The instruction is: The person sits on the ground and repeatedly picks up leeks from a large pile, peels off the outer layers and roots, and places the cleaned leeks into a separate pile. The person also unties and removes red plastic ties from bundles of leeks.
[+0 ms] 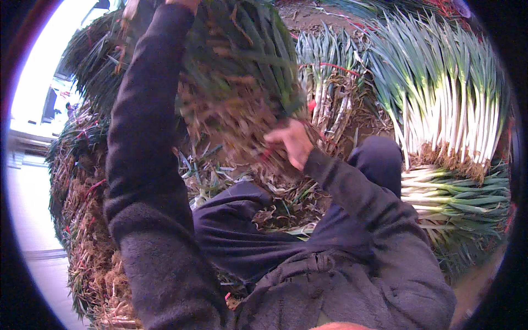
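A large bundle of green onions [235, 90], blurred by motion, is raised in front of me with its dry brownish stalks towards my lap. At its lower right edge is my right hand [293, 142], gripping the bundle beside a red tie [266, 154]; some of its fingers are hidden. Only the wrist end of my left hand [183, 3] shows at the top edge, above the dark sleeve. What its fingers do lies out of view.
Trimmed green onions [449, 111] with white stems lie on the right, above another layer [453, 198] laid crosswise. A red-tied bundle [326, 78] rests ahead. Untrimmed onions [90, 198] are piled high on the left. Loose leaf scraps [284, 198] litter the ground between my legs.
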`<action>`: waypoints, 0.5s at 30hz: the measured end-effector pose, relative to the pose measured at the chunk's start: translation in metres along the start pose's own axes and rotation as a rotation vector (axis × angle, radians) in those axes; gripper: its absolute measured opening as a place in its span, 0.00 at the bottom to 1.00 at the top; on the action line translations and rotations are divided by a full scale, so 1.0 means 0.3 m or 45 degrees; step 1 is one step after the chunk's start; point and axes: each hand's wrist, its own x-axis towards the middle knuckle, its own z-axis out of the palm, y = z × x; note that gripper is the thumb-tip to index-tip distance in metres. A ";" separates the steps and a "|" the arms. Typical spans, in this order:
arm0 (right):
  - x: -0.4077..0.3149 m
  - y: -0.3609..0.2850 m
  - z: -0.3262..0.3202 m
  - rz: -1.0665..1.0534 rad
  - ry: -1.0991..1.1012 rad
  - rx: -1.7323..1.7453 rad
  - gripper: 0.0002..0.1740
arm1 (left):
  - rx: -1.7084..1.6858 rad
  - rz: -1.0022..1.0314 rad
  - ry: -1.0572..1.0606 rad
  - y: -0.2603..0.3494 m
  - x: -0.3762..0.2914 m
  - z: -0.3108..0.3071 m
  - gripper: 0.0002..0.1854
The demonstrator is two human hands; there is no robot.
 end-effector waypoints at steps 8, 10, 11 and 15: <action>0.396 0.102 0.198 -0.142 -0.073 0.225 0.22 | -0.149 0.306 -0.061 0.063 -0.100 0.100 0.16; 0.392 0.212 0.166 -0.182 0.128 0.022 0.26 | -0.235 0.215 -0.153 0.095 -0.313 0.113 0.14; 0.372 0.288 0.147 -0.120 0.102 -0.081 0.26 | -0.264 0.148 -0.207 0.121 -0.437 0.118 0.16; 0.207 0.631 0.045 -0.039 -0.161 -0.613 0.28 | -0.532 -0.444 -0.725 0.237 -0.882 0.086 0.17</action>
